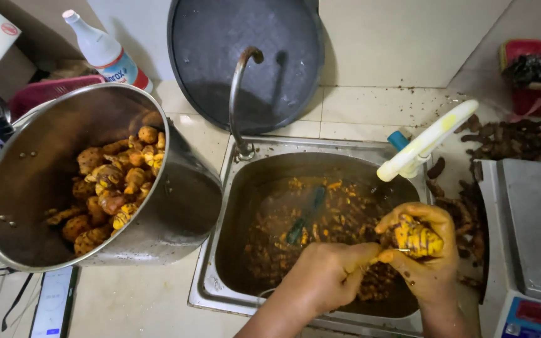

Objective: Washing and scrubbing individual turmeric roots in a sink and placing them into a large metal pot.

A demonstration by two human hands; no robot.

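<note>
Yellow-stained right hand (pixel 430 250) cups one knobbly yellow turmeric root (pixel 416 239); left hand (pixel 327 275), fisted around a thin blade, scrapes it.

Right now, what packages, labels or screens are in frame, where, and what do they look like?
Bottle: top left behind the pot, white plastic, white cap, blue-and-red label.
Phone: bottom left on the counter, flat, screen lit pale.
Scale: right edge, grey platform, blue front panel with a red strip.
</note>
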